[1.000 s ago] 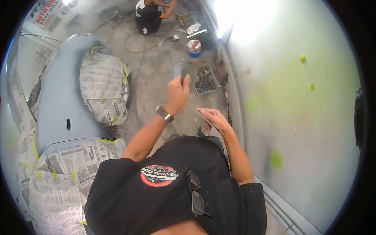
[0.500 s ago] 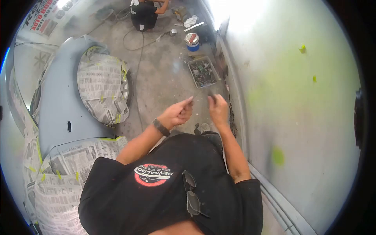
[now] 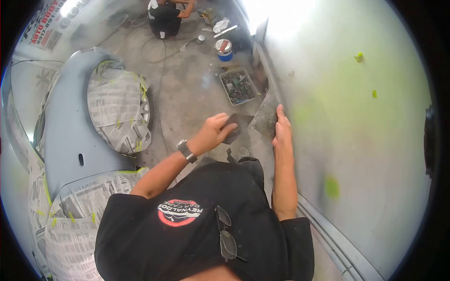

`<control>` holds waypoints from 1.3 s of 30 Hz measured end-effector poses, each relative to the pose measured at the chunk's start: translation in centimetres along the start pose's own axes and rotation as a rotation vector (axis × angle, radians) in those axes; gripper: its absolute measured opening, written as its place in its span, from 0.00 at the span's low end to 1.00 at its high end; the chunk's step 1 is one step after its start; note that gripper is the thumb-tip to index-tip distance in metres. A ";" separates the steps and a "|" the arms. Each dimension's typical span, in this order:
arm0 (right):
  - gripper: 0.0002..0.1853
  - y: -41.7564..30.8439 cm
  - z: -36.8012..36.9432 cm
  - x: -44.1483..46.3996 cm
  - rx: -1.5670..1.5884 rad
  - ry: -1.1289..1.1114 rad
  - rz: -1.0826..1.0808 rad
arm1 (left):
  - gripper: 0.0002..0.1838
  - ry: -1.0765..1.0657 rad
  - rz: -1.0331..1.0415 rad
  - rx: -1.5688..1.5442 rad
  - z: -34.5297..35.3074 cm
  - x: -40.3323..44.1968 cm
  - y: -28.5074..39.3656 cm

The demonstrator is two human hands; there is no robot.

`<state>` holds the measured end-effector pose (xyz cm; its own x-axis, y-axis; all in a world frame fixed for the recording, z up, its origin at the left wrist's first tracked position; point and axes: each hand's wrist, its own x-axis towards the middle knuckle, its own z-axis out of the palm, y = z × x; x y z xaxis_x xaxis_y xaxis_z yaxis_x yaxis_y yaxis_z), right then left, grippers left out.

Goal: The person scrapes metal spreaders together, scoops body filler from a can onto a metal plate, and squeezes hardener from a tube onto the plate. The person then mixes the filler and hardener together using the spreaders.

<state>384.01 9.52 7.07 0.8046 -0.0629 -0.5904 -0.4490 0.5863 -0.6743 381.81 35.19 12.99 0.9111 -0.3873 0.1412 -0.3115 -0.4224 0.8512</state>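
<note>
My left hand [image 3: 213,133], with a watch on its wrist, grips a dark, thin sheet that looks like sandpaper [image 3: 240,125] between thumb and fingers. At the same height, my right hand [image 3: 282,129] has its fingers nearly straight along the edge of a grey, speckled sheet [image 3: 265,117], held on its inner side. This grey sheet also looks like sandpaper, perhaps its back. The two sheets meet or overlap between my hands; whether they are one folded piece I cannot tell. My right thumb is partly hidden.
A grey car fender [image 3: 70,126] stands on the left, its wheel under newspaper [image 3: 115,105]. The pale wall [image 3: 351,140] is close on the right. Ahead are a bin of small bits [image 3: 237,86], a blue-and-white pail [image 3: 224,50], a hose [image 3: 161,61] and a crouching person [image 3: 164,21].
The sheet was a dark blur at my right fingers; now it shows spread between both hands. My left hand has taken hold, and my right hand has moved right with its fingers straighter.
</note>
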 end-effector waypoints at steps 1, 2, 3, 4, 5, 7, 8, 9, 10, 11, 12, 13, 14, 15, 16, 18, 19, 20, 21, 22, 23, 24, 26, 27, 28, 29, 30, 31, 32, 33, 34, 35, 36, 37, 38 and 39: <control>0.29 0.8 -0.7 0.3 -0.146 0.044 0.039 | 0.11 0.073 0.077 -0.025 1.2 0.6 0.0; 0.29 1.5 -1.4 0.5 -0.292 0.086 0.079 | 0.11 0.118 0.027 0.030 1.9 1.5 -0.6; 0.30 1.5 -1.6 -0.6 -0.395 -0.007 0.074 | 0.11 0.164 -0.022 0.087 2.3 2.6 -1.7; 0.32 1.1 -1.9 -2.8 -0.498 -0.099 0.069 | 0.12 0.210 -0.071 0.142 2.7 3.5 -2.6; 0.33 0.7 -2.1 -4.7 -0.602 -0.192 0.062 | 0.12 0.223 -0.191 -0.107 3.1 4.2 -3.3; 0.28 0.2 -2.5 -6.7 -0.742 0.125 -0.297 | 0.14 0.240 -0.425 -0.612 3.9 5.3 -4.4; 0.25 -0.2 -2.5 -7.4 -0.803 0.288 -0.476 | 0.13 0.203 -0.625 -0.849 4.2 5.4 -4.8; 0.22 -0.5 -1.9 -8.3 -0.858 0.247 -0.579 | 0.13 0.152 -0.831 -1.078 4.1 5.2 -5.1; 0.20 -0.6 -0.8 -9.4 -0.907 0.213 -0.679 | 0.13 0.090 -1.044 -1.298 4.0 5.0 -5.7; 0.17 -0.2 0.1 -10.2 -0.954 0.184 -0.779 | 0.12 -0.171 -1.130 -1.810 4.7 3.9 -9.5; 0.15 0.9 1.0 -10.1 -1.005 0.089 -0.971 | 0.12 -0.215 -1.208 -1.916 4.9 3.6 -9.1; 0.13 1.9 1.5 -9.1 -1.058 -0.015 -1.163 | 0.12 -0.254 -1.284 -2.025 5.1 2.9 -7.9; 0.13 3.5 1.3 -7.0 -1.153 -0.017 -1.173 | 0.13 -0.286 -1.357 -2.138 5.2 2.2 -6.5; 0.13 5.5 0.7 -4.6 -1.250 -0.029 -1.182 | 0.11 -0.277 -1.331 -2.215 5.0 1.5 -4.7; 0.12 7.1 -0.2 -3.1 -1.198 0.046 -1.105 | 0.11 -0.300 -1.307 -2.228 4.8 0.6 -4.4; 0.10 8.0 -1.9 0.0 -1.090 0.176 -0.975 | 0.11 -0.346 -1.223 -2.252 3.5 -0.1 -4.6; 0.10 7.0 -2.0 0.2 -1.064 0.160 -0.923 | 0.13 -0.245 -1.235 -2.255 2.8 -0.6 -4.8; 0.10 6.4 -2.6 -0.2 -1.040 0.148 -0.857 | 0.13 -0.206 -1.218 -2.272 2.4 -1.5 -5.0; 0.10 5.3 -2.9 -0.9 -1.016 0.143 -0.797 | 0.13 -0.178 -1.199 -2.286 1.9 -1.7 -5.2; 0.11 3.7 -3.1 -1.3 -0.984 0.046 -0.720 | 0.13 -0.160 -1.170 -2.298 1.7 -1.7 -5.4; 0.12 1.7 -3.2 -2.0 -0.949 -0.051 -0.643 | 0.14 -0.140 -1.165 -2.307 1.5 -1.9 -5.4; 0.13 0.0 -2.7 -2.7 -0.910 -0.146 -0.563 | 0.14 -0.148 -1.150 -2.320 1.3 -2.1 -5.2; 0.15 -2.1 -2.0 -4.2 -0.629 -0.293 -0.391 | 0.15 -0.168 -1.131 -2.336 0.8 -2.1 -4.6; 0.15 -2.4 -2.2 -4.3 -0.515 -0.347 -0.365 | 0.15 -0.161 -1.128 -2.349 0.7 -2.1 -4.4; 0.16 -2.5 -2.6 -4.5 -0.403 -0.398 -0.338 | 0.16 -0.158 -1.125 -2.363 0.5 -2.2 -4.3; 0.15 -0.7 -4.5 -2.8 -0.633 -0.201 -0.316 | 0.16 -0.157 -1.122 -2.379 0.5 -2.6 -4.2; 0.15 2.7 -7.4 0.3 -0.857 0.003 -0.289 | 0.17 -0.161 -1.153 -2.385 0.6 -3.1 -4.4; 0.15 4.8 -9.2 2.5 -1.076 0.210 -0.261 | 0.17 -0.167 -1.176 -2.392 0.7 -3.3 -4.6; 0.15 5.8 -9.5 2.5 -1.100 0.212 -0.401 | 0.18 -0.172 -1.178 -2.398 0.5 -3.0 -4.8; 0.14 7.4 -9.7 1.3 -1.114 0.205 -0.537 | 0.18 -0.167 -1.177 -2.397 0.1 -2.5 -4.5; 0.14 8.5 -9.3 0.7 -1.127 0.190 -0.667 | 0.19 -0.150 -1.176 -2.401 0.0 -2.3 -4.0; 0.13 8.6 -7.7 -0.7 -1.127 0.153 -0.672 | 0.19 -0.123 -1.197 -2.407 0.1 -3.0 -3.6; 0.14 7.1 -4.9 -3.3 -1.126 0.125 -0.682 | 0.20 -0.119 -1.217 -2.409 0.3 -3.3 -3.6; 0.15 5.6 -2.2 -5.6 -1.126 0.104 -0.701 | 0.21 -0.129 -1.233 -2.410 0.6 -3.2 -3.9; 0.14 4.6 0.6 -7.7 -1.163 0.004 -0.780 | 0.22 -0.144 -1.248 -2.410 0.9 -3.1 -4.1; 0.14 3.8 2.7 -9.4 -1.198 -0.095 -0.857 | 0.23 -0.061 -1.248 -2.288 1.5 -3.1 -4.5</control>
<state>375.82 14.53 11.21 0.9850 0.0414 0.1675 0.1580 -0.6066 -0.7792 379.99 37.04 8.00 0.3716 -0.7854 -0.4950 0.6399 0.6030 -0.4764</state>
